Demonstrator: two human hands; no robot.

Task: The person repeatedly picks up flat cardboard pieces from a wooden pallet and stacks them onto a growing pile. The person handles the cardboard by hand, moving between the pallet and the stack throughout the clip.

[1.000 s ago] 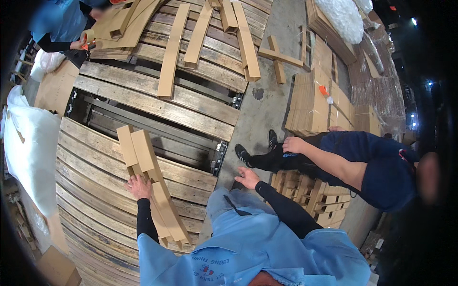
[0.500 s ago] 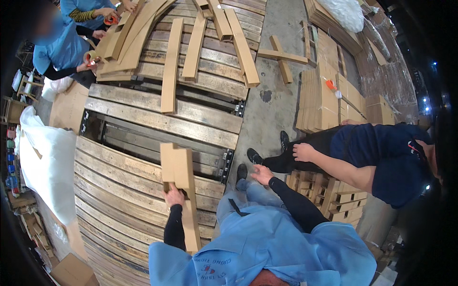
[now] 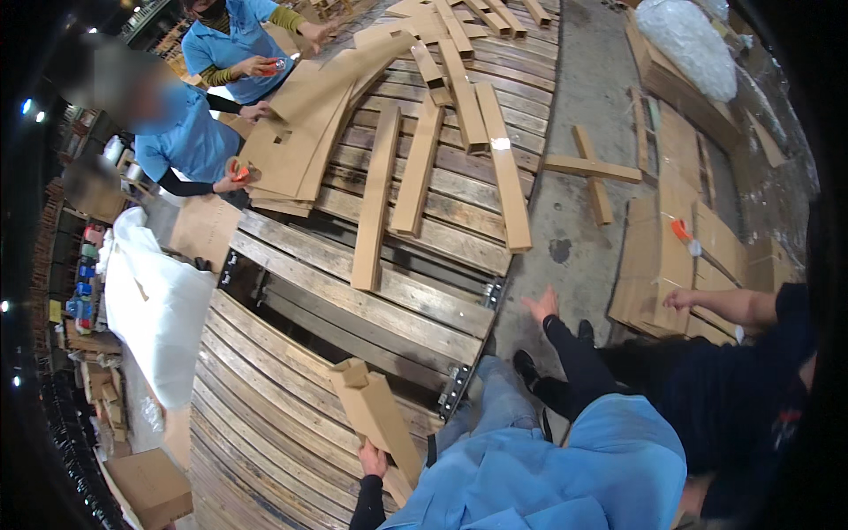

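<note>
My left hand (image 3: 372,459) is closed on the edge of a long folded cardboard box (image 3: 389,420), brown and square in section. A second cardboard length (image 3: 402,487) shows beneath it, partly hidden by my hand and the box. Both are over the near slatted wooden platform (image 3: 265,415), close to my body. My right hand (image 3: 543,305) reaches forward over the concrete floor, fingers apart, holding nothing. Ahead of it, several long cardboard boxes (image 3: 377,199) lie on the far slats, the nearest to my hand being a taped one (image 3: 505,177).
Two co-workers in blue shirts hold red tape dispensers (image 3: 238,173) beside flat cardboard sheets (image 3: 291,155). Another person in dark clothes (image 3: 707,380) is close on my right, by stacked cardboard (image 3: 640,265). Crossed cardboard lengths (image 3: 592,168) lie on the floor. Gaps with metal brackets (image 3: 455,389) split the platform.
My view has swung left. My right hand has stretched forward and opened wider. The left hand with the box is now nearer my body. One co-worker has lifted a hand off the cardboard.
</note>
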